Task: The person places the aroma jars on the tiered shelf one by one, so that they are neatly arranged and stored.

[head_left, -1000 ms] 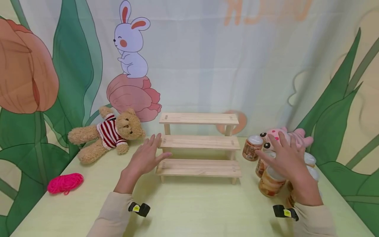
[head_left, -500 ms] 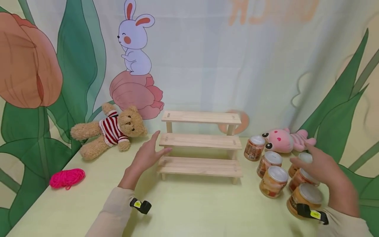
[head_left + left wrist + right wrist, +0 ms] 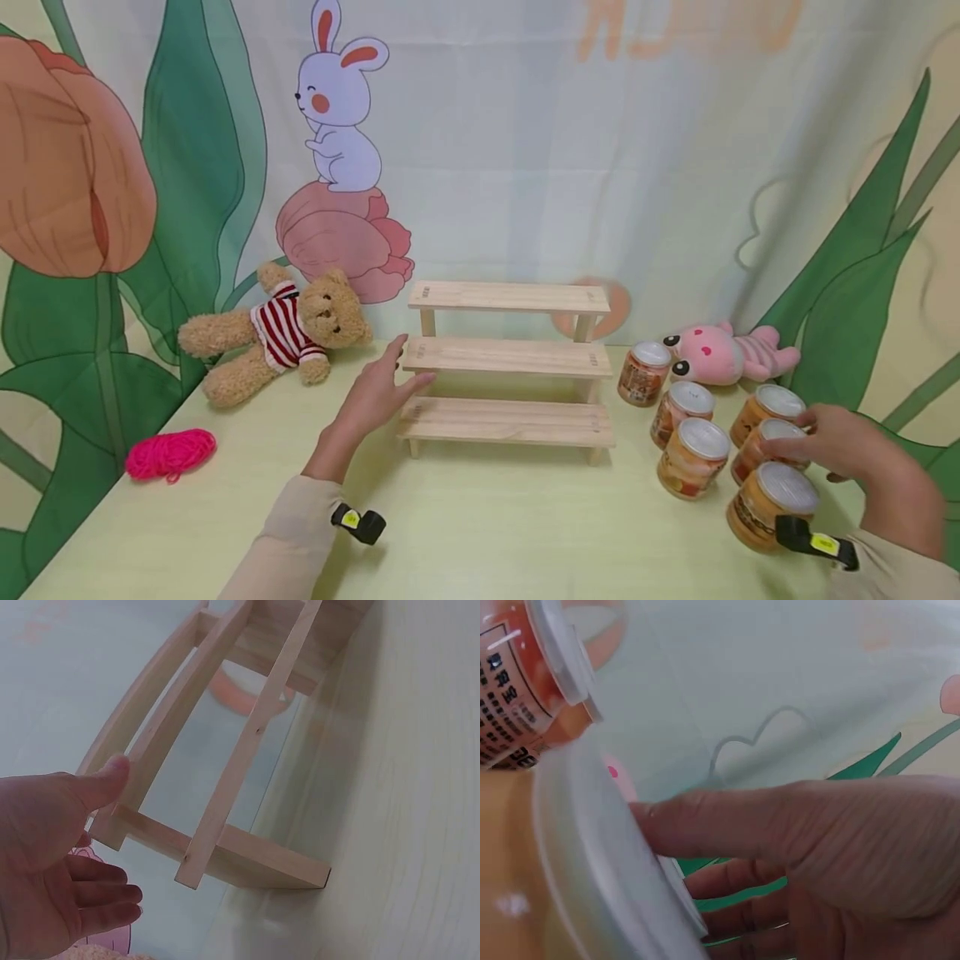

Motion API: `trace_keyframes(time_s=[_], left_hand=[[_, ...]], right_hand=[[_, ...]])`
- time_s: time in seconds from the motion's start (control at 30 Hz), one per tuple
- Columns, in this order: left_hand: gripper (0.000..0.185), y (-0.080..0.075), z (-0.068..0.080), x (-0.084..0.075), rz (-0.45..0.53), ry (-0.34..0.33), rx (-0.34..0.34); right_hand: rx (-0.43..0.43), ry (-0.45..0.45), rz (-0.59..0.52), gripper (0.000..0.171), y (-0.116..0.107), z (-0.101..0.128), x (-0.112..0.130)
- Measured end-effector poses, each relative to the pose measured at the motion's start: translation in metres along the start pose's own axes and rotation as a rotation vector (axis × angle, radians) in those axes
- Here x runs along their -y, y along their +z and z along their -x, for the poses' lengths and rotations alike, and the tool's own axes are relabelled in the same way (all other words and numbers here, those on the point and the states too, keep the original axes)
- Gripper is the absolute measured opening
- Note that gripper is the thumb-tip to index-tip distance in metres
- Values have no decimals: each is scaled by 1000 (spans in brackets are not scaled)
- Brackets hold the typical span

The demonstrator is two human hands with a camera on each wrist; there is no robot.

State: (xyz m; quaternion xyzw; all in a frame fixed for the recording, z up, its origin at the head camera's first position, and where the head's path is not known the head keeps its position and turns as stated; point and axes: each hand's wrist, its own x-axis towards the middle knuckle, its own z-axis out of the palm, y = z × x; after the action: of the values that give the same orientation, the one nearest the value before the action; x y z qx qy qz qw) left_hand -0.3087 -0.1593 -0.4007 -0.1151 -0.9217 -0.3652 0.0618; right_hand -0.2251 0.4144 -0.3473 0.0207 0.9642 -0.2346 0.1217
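My left hand is beside the left end of a three-step wooden shelf, fingers extended and thumb toward the middle step. In the left wrist view, the left hand overlaps the step ends; contact cannot be told. At the right, my right hand reaches over the jars, its thumb in front of the middle jar of the outer row. A jar lid is close to the right hand's thumb in the right wrist view, with the other fingers loosely bent beyond it.
Other lidded jars stand nearby, including a front jar and a jar nearer the shelf. A pink plush toy lies behind them. Left of the shelf lie a teddy bear and pink yarn. A printed curtain hangs behind.
My right hand has moved right and down from over the pink plush and inner jars to the outer row of jars. The left hand stays beside the shelf, almost unmoved.
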Motion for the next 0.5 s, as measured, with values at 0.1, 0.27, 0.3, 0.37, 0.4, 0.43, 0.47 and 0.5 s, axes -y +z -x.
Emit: trace_keyframes(time_s=[0.1, 0.27, 0.3, 0.37, 0.4, 0.43, 0.47, 0.5], left_hand=[[79, 5, -1, 0, 28, 23, 3], [76, 13, -2, -1, 123, 27, 2], [77, 14, -2, -1, 140, 22, 4], [78, 16, -1, 0, 157, 11, 8], [78, 16, -1, 0, 165, 7, 10], [79, 17, -1, 1, 172, 4, 11], [79, 17, 0, 1, 176, 0, 14], [79, 17, 0, 1, 177, -3, 16]], right_hand=[[3, 14, -20, 76, 2, -2, 4], [12, 35, -36, 73, 3, -7, 5], [12, 34, -45, 73, 4, -8, 3], [9, 24, -73, 69, 6, -9, -1], [7, 16, -93, 67, 7, -10, -4], [5, 10, -111, 67, 7, -10, -7], [4, 0, -129, 65, 8, -10, -10], [4, -14, -144, 65, 9, -10, -13]])
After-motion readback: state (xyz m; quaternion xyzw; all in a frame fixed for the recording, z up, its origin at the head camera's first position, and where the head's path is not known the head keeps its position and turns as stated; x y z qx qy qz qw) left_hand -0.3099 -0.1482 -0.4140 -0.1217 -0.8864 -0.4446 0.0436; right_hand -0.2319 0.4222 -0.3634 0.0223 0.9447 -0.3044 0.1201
